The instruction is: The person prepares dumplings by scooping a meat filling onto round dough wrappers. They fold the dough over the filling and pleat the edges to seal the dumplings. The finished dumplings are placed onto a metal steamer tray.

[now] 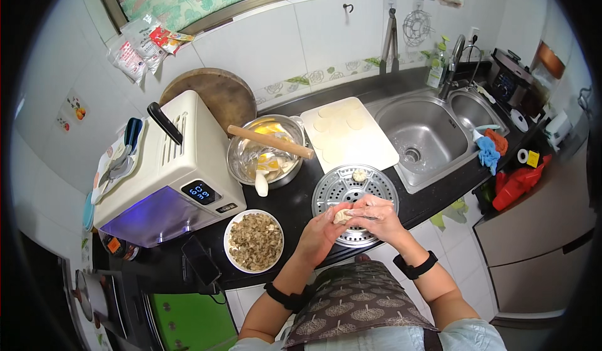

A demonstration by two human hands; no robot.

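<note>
Between both hands a small pleated dough bun (342,217) is held above a round metal steamer rack (324,191) with many holes. My left hand (320,233) cups the bun from the left. The fingers of my right hand (378,217) pinch its edge; flour or dough clings to them. Another pleated bun (359,175) sits on the far part of the rack. Behind the rack lies a white board (362,139) with several flat round dough wrappers (355,123). A white bowl (226,243) of chopped brownish filling (255,242) stands to the left.
A wooden rolling pin (270,141) rests across a steel pot (287,179) containing a white-handled utensil (261,181). A cream toaster oven (202,130) fills the left counter, with a phone (201,259) before it. At right is a steel sink (423,130) with a faucet (454,66).
</note>
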